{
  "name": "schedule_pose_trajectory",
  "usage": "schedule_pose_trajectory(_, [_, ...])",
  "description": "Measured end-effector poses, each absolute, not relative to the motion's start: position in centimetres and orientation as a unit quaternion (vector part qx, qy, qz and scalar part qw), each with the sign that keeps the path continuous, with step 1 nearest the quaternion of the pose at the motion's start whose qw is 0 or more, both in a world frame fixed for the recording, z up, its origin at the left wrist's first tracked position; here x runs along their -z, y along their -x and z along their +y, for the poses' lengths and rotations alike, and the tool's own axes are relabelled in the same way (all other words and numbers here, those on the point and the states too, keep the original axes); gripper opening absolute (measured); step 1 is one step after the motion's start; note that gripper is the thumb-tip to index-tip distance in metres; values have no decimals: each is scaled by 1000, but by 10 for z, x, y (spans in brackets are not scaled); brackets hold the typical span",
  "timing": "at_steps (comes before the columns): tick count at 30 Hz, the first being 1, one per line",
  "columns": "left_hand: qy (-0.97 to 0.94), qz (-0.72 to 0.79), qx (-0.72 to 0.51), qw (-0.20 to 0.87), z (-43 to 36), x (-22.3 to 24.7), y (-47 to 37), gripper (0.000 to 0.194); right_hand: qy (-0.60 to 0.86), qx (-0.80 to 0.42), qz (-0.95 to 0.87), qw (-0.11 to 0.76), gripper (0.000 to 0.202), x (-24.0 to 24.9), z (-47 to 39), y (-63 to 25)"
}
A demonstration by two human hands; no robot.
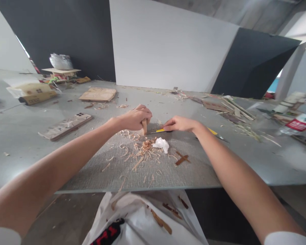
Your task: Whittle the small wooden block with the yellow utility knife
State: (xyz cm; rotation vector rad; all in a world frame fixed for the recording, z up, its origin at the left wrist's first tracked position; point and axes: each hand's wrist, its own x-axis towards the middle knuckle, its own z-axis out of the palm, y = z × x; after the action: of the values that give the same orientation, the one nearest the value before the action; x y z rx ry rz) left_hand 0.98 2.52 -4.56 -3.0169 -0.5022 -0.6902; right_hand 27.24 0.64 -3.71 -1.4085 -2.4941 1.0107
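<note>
In the middle of the head view my left hand [137,117] is closed over the top of a small light wooden block [144,126], which stands on the table. The fingers cover its upper part. My right hand [180,123] is wrapped round a yellow and black utility knife [163,130]. Its thin blade points left, at the lower part of the block; whether it touches the wood I cannot tell. Just below the hands lie curled wood shavings [142,154] and a crumpled white tissue [161,145]. Two brown wood strips [182,158] lie crossed to the right.
A phone [66,126] and a flat wooden board [98,94] lie to the left. Wood scraps [234,110] and a bottle with a red label [301,123] are at right. Another yellow-handled tool [212,131] lies partly behind my right forearm. White cloth [140,217] covers my lap.
</note>
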Motion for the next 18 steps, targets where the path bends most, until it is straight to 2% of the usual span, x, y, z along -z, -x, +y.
schedule_pose_trajectory(18, [958,-184,221,7,25,50,-16,25,505,-291,-812,31,48,43,5,-253])
